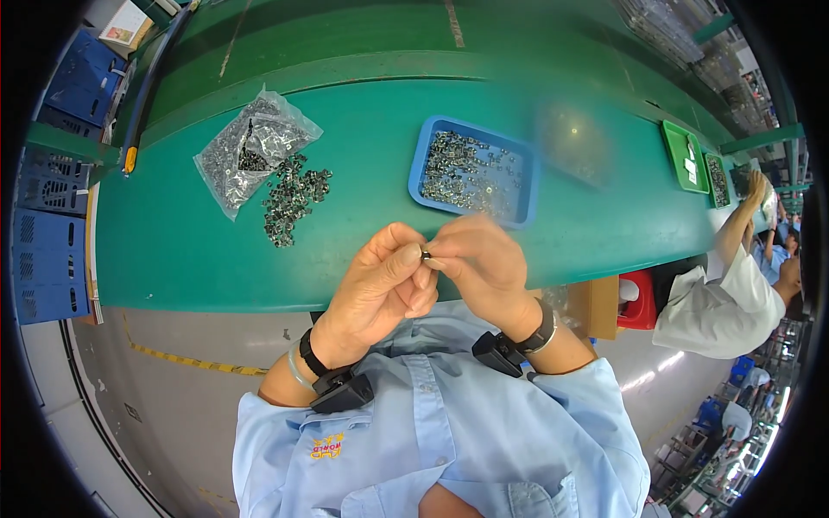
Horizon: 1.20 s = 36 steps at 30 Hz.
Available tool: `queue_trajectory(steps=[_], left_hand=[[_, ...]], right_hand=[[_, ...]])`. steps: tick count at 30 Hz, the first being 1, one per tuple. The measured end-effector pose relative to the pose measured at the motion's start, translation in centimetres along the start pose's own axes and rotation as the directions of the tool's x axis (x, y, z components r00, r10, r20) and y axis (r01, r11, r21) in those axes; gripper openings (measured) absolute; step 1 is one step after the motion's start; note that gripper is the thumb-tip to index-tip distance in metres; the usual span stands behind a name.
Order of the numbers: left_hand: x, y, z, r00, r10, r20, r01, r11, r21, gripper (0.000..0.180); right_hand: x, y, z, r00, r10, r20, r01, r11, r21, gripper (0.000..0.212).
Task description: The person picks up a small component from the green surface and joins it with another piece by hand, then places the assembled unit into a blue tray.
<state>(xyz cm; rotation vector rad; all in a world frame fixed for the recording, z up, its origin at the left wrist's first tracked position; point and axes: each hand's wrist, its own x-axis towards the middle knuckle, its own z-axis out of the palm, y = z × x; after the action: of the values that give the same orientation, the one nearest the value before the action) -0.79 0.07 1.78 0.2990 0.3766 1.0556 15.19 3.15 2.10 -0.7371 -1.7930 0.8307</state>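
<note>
Both my hands meet in front of my chest, over the near edge of the green table. Between the thumb and fingertips of my left hand (384, 276) is a tiny dark metal part (425, 255). My right hand (484, 263) pinches the same part from the other side; its back is slightly blurred. Beyond my hands lies a blue tray (416, 164) with many small shiny metal parts (453, 168) in it. To the left, a loose heap of small dark metal parts (295, 198) spreads from a clear plastic bag (229, 164) full of them.
On the green table (363, 121), a blurred clear bag (574, 142) lies right of the tray. Green trays (684, 155) stand farther right, near a co-worker in a light top (712, 311). Blue crates (50, 259) are stacked at the left. A cardboard box (596, 308) sits below the table edge.
</note>
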Motion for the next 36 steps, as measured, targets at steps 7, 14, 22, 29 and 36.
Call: queue_trajectory(steps=[7,14,22,29,36], left_hand=[[-0.2,0.8,-0.2,1.0,0.007,0.005,-0.008,0.988,0.154,0.017],[-0.1,1.5,-0.1,0.996,0.049,-0.073,-0.016,0.916,0.4,0.018],[-0.1,1.2,0.9,0.995,0.049,-0.084,-0.022,0.956,0.293,0.023],[0.0,0.9,0.8,0.997,0.027,-0.075,-0.004,0.959,0.282,0.022],[0.4,0.9,1.2,0.993,0.041,-0.107,0.005,0.917,0.398,0.02]], right_hand=[[0.3,-0.1,0.0,0.999,-0.015,0.039,0.015,1.0,-0.022,0.014],[0.2,0.2,0.0,0.998,0.011,0.061,-0.006,0.996,-0.087,0.014],[-0.1,0.8,0.1,0.995,0.096,0.0,-0.095,0.99,0.101,0.013],[-0.3,0.8,-0.2,0.998,0.066,0.011,-0.066,0.991,0.116,0.013],[0.2,0.8,-0.5,0.999,0.03,-0.02,-0.03,1.0,-0.002,0.013]])
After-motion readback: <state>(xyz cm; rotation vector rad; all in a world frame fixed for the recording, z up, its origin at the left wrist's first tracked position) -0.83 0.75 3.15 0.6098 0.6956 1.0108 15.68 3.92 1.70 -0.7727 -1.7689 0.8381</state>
